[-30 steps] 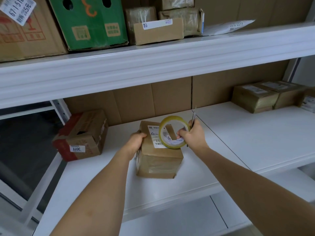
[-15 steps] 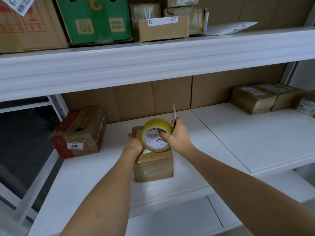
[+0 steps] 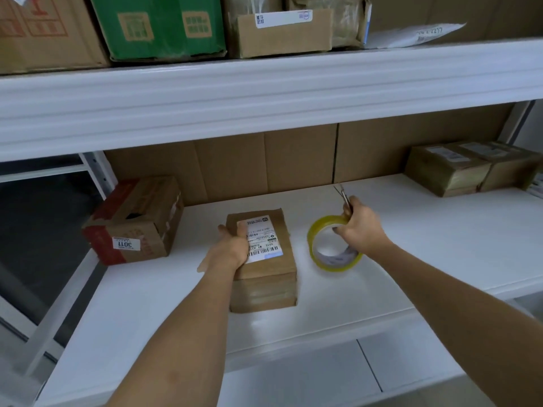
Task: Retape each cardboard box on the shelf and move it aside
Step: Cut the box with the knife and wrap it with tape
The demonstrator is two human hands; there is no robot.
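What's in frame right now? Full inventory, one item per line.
labelled box: 1, brown, middle shelf centre
tape roll: 1, yellow, right of that box
scissors: 1, metal, in right hand
red-edged box: 1, brown and red, middle shelf left
taped boxes: 2, brown, middle shelf far right
green box: 1, top shelf
shelf: white
left hand: grips labelled box
right hand: holds tape roll and scissors

Both bare forearms reaching forward. Left hand (image 3: pixel 232 248) gripping the left side of the box (image 3: pixel 264 259), thumb laid over its top. Right hand (image 3: pixel 360 227) curled round the tape roll (image 3: pixel 332 245) and scissors (image 3: pixel 345 199), knuckles up.
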